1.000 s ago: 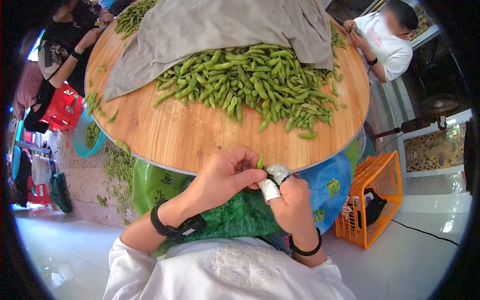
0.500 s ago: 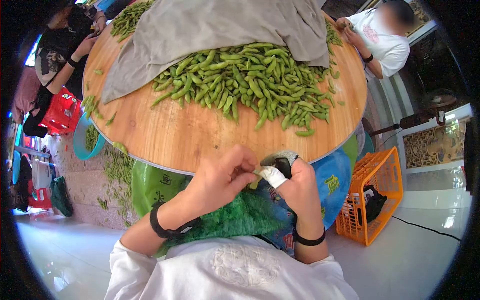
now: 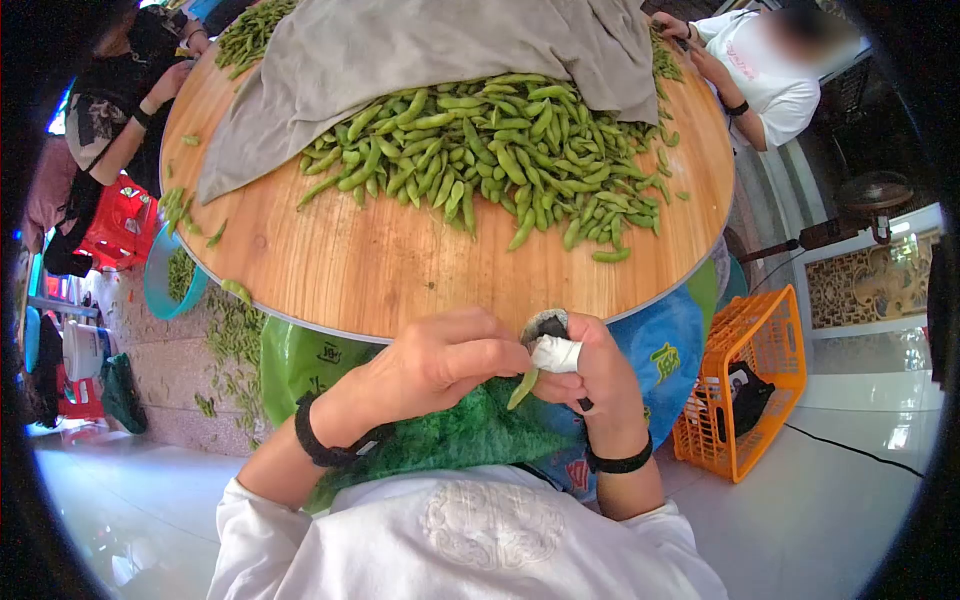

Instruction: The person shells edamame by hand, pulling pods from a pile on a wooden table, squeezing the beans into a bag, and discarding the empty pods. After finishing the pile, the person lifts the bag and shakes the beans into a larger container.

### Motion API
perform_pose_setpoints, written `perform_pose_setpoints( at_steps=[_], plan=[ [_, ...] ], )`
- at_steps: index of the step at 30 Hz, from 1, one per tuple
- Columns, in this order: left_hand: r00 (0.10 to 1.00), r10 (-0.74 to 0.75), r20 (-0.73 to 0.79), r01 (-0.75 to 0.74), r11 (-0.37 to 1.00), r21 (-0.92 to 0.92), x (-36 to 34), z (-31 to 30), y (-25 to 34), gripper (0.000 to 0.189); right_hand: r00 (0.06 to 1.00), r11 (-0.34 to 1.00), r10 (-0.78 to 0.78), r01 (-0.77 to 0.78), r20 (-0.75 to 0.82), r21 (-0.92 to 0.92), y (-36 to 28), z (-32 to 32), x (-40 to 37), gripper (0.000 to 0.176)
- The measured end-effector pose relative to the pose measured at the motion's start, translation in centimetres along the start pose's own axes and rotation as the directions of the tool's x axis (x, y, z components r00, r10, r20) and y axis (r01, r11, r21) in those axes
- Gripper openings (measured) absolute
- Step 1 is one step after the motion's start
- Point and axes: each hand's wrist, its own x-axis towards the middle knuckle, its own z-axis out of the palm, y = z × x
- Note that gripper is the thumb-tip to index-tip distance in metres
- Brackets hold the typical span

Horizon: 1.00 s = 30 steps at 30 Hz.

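The person's left hand (image 3: 440, 365) is just off the tabletop's (image 3: 330, 260) near edge, its fingers bent and their tips meeting at the top of a single edamame pod (image 3: 521, 390); whether they pinch it or merely rest against it, I cannot tell. The pod hangs tilted between the two hands, out in front of that edge, its lower tip free. It should be very light, springy yet easily bruised or split, perhaps a little slick; a light pinch close to one end seems the surest hold. The right hand (image 3: 608, 375) has its fingers curled around a dark-and-silver piece (image 3: 546, 324) whose kind is unclear, with white wrapping (image 3: 556, 353) on one digit beside the pod; that bulk probably crowds the grasp. Farther out, from the left, a co-worker's arm (image 3: 120, 150) reaches to the tabletop's left edge, a teal basin (image 3: 195, 300) stands beneath it, and loose pods (image 3: 235, 345) litter the floor. A heap of edamame pods (image 3: 480, 150) spreads over the middle, its far part covered by a grey cloth (image 3: 430, 50), which blocks reaching those underneath. Green mesh (image 3: 480, 430) lies below the hands. Another co-worker (image 3: 765, 90) sits by the right edge, and an orange crate (image 3: 734, 440) stands on the floor nearby.
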Motion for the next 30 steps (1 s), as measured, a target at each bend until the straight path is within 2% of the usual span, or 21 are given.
perform_pose_setpoints(
  at_steps=[2,4,5,6,7,8,9,10,12,13,14,15,16,17,18,19,21,22,24,27,30],
  plan=[
    [1.000,0.008,-0.020,-0.008,1.000,-0.008,0.1,0.5,-0.3,0.024,1.000,0.980,-0.011,0.013,-0.011,0.199,-0.2,0.0,0.2,0.016],
    [0.999,0.015,-0.044,-0.015,1.000,-0.011,0.1,0.4,-0.1,0.024,0.999,0.990,-0.036,0.037,-0.010,0.137,-0.1,-0.7,0.0,0.013],
    [0.984,-0.178,0.017,0.179,0.971,-0.156,0.0,0.2,0.4,0.021,0.998,0.995,-0.065,0.066,-0.013,0.081,-0.1,-0.9,0.0,0.010],
    [0.930,-0.352,0.107,0.368,0.885,-0.285,0.0,0.1,0.8,0.019,0.998,0.995,-0.066,0.067,-0.013,0.080,-0.1,-0.8,0.0,0.010],
    [0.930,-0.351,0.107,0.366,0.885,-0.287,-0.1,0.3,0.7,0.019,0.993,0.995,-0.096,0.094,-0.073,-0.036,-0.2,-0.5,0.0,0.007],
    [0.895,-0.438,0.085,0.437,0.821,-0.368,-0.3,0.6,0.6,0.018,0.983,0.982,-0.130,0.110,-0.128,-0.153,-0.3,-0.3,-0.1,0.006],
    [0.849,-0.524,0.069,0.496,0.744,-0.448,-0.4,0.8,0.6,0.018,0.984,0.982,-0.127,0.106,-0.127,-0.156,-0.4,-0.2,-0.2,0.006],
    [0.848,-0.527,0.064,0.496,0.744,-0.448,-0.3,0.7,0.7,0.018,0.975,0.969,-0.134,0.091,-0.178,-0.232,-0.5,-0.1,-0.2,0.005],
    [0.760,-0.629,0.163,0.626,0.642,-0.442,0.1,0.4,1.0,0.017,0.964,0.949,-0.148,0.075,-0.222,-0.307,-0.3,0.3,0.0,0.007],
    [0.761,-0.629,0.160,0.625,0.644,-0.441,0.1,0.3,1.0,0.017,0.937,0.867,-0.297,0.183,-0.186,-0.463,0.2,0.8,0.2,0.006],
    [0.827,-0.555,0.090,0.551,0.768,-0.327,0.1,0.3,1.0,0.017,0.892,0.749,-0.433,0.278,-0.128,-0.602,0.5,1.0,0.3,0.006],
    [0.885,-0.465,0.036,0.462,0.864,-0.200,0.0,0.3,0.9,0.017,0.892,0.750,-0.433,0.276,-0.129,-0.601,0.2,1.1,0.2,0.006],
    [0.884,-0.466,0.040,0.464,0.863,-0.202,-0.1,0.4,0.9,0.017,0.937,0.793,-0.309,0.160,-0.162,-0.587,-0.3,1.3,0.0,0.007],
    [0.916,-0.401,0.024,0.401,0.905,-0.141,-0.1,0.4,0.9,0.019,0.965,0.821,-0.181,0.041,-0.192,-0.570,-0.6,1.4,-0.2,0.008],
    [0.943,-0.333,0.009,0.332,0.940,-0.077,-0.1,0.4,0.8,0.021,0.968,0.853,-0.182,0.067,-0.174,-0.518,-0.6,1.3,-0.2,0.004],
    [0.943,-0.332,0.008,0.331,0.940,-0.077,-0.1,0.4,0.8,0.021,0.968,0.852,-0.182,0.067,-0.174,-0.519,-0.6,1.1,-0.3,0.004],
    [0.935,-0.337,0.109,0.354,0.893,-0.279,-0.2,0.2,0.9,0.021,0.995,0.951,-0.043,0.014,-0.088,-0.308,-0.2,0.5,-0.5,0.008],
    [0.934,-0.339,0.110,0.356,0.891,-0.280,-0.2,0.1,1.0,0.021,0.995,0.952,-0.040,0.011,-0.089,-0.305,0.0,0.4,-0.4,0.008],
    [0.965,-0.209,0.158,0.251,0.913,-0.322,-0.1,-0.1,0.9,0.023,0.998,0.997,0.034,-0.037,-0.044,-0.063,0.3,0.2,-0.2,0.018],
    [0.973,-0.171,0.152,0.203,0.952,-0.230,0.2,-0.2,0.6,0.023,0.999,1.000,-0.005,0.005,0.038,-0.003,0.6,-0.5,0.2,0.018],
    [0.980,-0.137,0.141,0.158,0.976,-0.152,0.2,-0.1,0.8,0.019,0.999,0.998,0.034,-0.037,0.042,0.049,0.9,-0.9,0.2,0.015]
  ],
)
